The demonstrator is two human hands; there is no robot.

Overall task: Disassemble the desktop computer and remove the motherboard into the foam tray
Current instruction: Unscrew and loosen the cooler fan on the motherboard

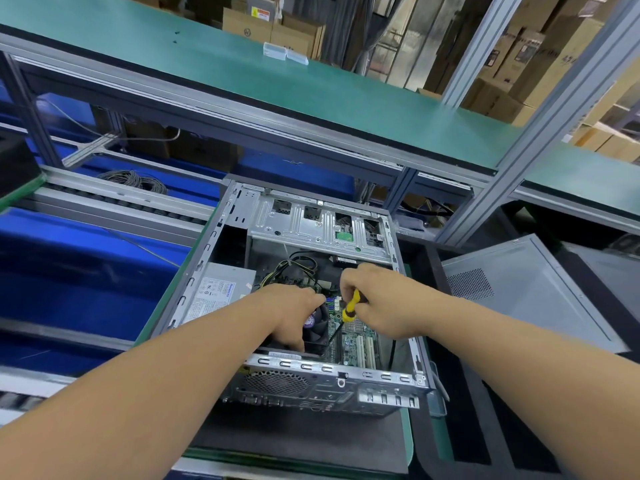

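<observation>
At the left of the open computer case sits the grey power supply, a dense block, probably heavy, so leave it be. Next to it, your left hand rests on the black cooler fan, fingers curled loosely over its top and near edge; whether they truly grip it I cannot tell. The fan gives a firm hold, but its blades are fragile, so press on the frame only. Just beside it, your right hand clenches the yellow handle of the screwdriver, its dark shaft angled down to the motherboard. That green board lies flat on the case floor, still inside. Judge it light, thin and stiff but easily cracked or scratched: lift it by its bare edges, never by sockets or slots. At the right, the removed side panel lies on the worktop.
</observation>
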